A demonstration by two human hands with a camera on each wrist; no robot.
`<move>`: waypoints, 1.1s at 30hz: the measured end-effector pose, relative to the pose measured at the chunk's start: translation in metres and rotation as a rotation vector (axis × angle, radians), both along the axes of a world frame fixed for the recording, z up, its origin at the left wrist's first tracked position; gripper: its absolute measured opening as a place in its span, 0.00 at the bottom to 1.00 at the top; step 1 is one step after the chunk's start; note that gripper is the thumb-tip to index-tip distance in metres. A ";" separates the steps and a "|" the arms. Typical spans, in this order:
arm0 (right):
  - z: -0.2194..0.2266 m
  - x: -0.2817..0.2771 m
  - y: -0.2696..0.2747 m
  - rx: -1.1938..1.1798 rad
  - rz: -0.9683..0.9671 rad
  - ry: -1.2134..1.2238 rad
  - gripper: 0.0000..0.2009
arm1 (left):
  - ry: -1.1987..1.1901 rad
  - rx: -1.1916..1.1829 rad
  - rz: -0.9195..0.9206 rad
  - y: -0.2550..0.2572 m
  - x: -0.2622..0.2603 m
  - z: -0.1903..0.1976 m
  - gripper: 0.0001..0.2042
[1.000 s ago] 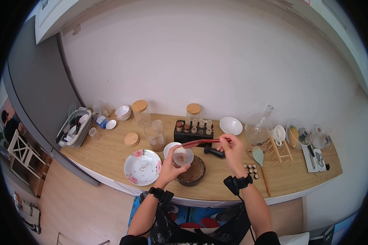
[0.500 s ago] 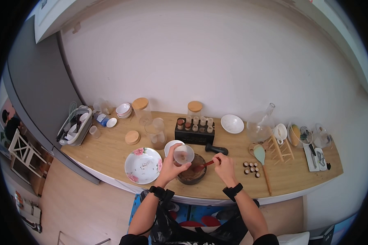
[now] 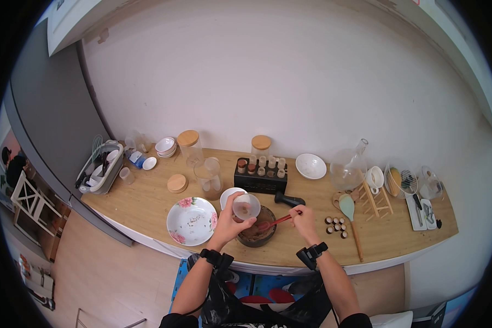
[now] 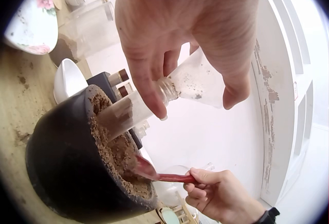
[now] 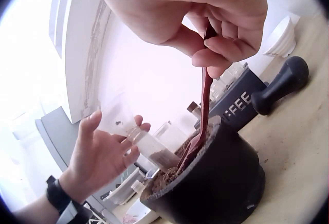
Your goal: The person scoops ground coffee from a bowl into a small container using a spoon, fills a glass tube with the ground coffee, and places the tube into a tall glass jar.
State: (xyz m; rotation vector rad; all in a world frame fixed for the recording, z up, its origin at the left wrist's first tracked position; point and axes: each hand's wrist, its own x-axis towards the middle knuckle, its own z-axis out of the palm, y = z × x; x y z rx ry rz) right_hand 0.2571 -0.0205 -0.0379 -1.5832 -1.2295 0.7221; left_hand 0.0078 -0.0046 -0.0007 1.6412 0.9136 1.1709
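My left hand (image 3: 224,225) holds a clear tube (image 4: 126,113) near its mouth, where a clear plastic funnel (image 4: 198,80) sits. Brown powder lies in the tube's lower part, and specks cling inside the funnel. The tube leans, its lower end at the powder in a black mortar (image 4: 77,162). Between thumb and fingers, my right hand (image 5: 221,33) pinches the handle of a dark red scoop (image 5: 205,98). The scoop's head dips into the brown powder (image 4: 121,154) inside the mortar, beside the tube.
Behind the mortar stand a black rack (image 3: 259,180) of several tubes and a black pestle (image 3: 288,200). A floral bowl (image 3: 175,225) is at the left, a small white bowl (image 4: 67,82) close behind. Small caps (image 3: 336,221) and a green spatula (image 3: 346,206) lie right.
My right hand has brought the scoop down from over the funnel into the mortar, shifting its head slightly left since half a second ago. The left hand keeps its hold on the tube.
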 end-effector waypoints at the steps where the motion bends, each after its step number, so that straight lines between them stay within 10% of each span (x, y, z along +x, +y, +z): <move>1: 0.014 0.002 -0.002 -0.070 -0.004 0.081 0.07 | -0.002 0.000 0.001 0.000 0.000 -0.001 0.37; 13: 0.136 0.016 0.006 0.109 0.024 0.095 0.07 | -0.015 -0.018 -0.010 0.000 0.000 -0.002 0.38; 33: 0.117 -0.023 0.003 0.272 0.209 0.112 0.03 | -0.046 -0.022 -0.038 0.003 -0.001 -0.003 0.38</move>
